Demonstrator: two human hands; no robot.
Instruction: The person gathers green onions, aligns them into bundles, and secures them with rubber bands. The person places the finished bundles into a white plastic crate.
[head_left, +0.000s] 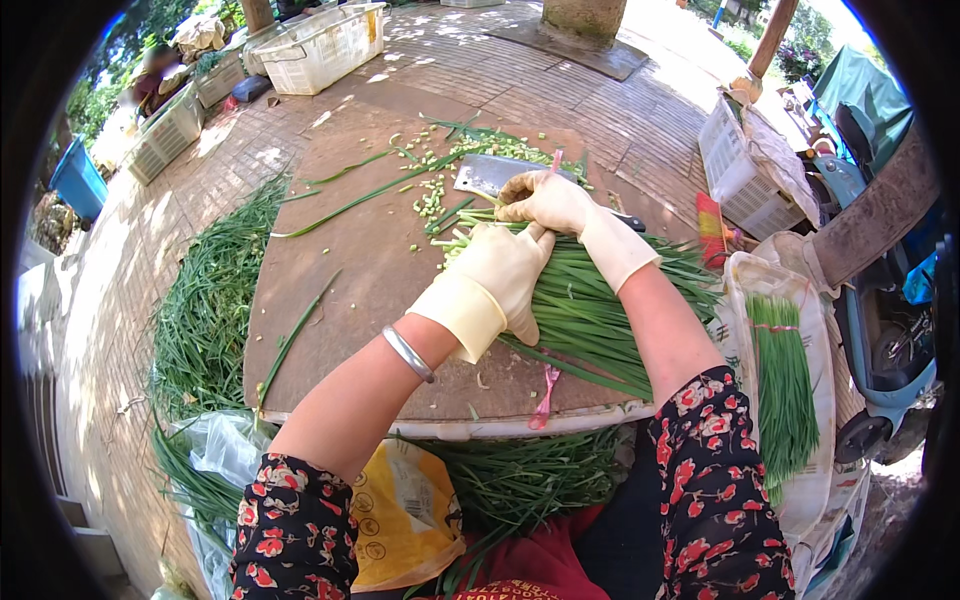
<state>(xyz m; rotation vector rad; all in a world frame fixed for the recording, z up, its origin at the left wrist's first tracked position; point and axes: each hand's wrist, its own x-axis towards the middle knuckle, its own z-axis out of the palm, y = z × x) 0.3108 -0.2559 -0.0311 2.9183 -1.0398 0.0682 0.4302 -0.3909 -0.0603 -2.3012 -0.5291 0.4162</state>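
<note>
On a brown board (360, 277) lies a large bundle of green garlic chives (592, 315), its cut stem ends to the left. My left hand (499, 274), in a cream rubber glove, rests on the bundle near the stem ends. Just above it my right hand (547, 202), gloved too, has its fingertips pinched on a pale stem at the bundle's upper edge. A cleaver (499, 174) lies flat on the board behind my right hand, its dark handle partly hidden. Chopped stem pieces (431, 199) are scattered around the blade. A pink tie (546, 397) hangs at the board's near edge.
Loose chives are heaped left of the board (214, 300) and below its near edge (540, 472). At right, a white crate (817, 420) holds a tied chive bundle (784, 382). More crates (322, 56), a broom (711, 229) and a parked scooter (889, 345) stand around. A person sits far left.
</note>
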